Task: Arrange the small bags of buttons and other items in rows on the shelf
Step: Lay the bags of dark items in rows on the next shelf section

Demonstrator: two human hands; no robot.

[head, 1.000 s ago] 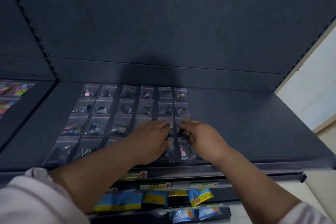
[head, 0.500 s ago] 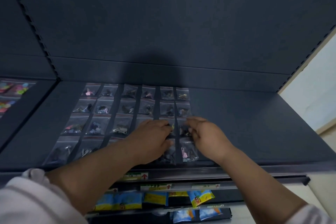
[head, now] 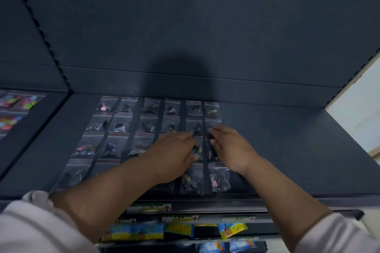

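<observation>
My left hand (head: 174,155) lies flat, holding neighbouring bags (head: 197,148) steady; my right hand (head: 231,148) pinches one small bag (head: 211,136) (end column) to square its row

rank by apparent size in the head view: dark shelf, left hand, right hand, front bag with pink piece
1. dark shelf
2. left hand and right hand, about alike
3. front bag with pink piece

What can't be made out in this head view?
Head view:
- Bags under the left hand: covered by hand and forearm.
- Whether the right hand pinches a bag: dim, blurred.
- Contents of back-row bags: too small, shadowed.
- Lower-shelf packets: cut by arms and bottom edge.
</observation>
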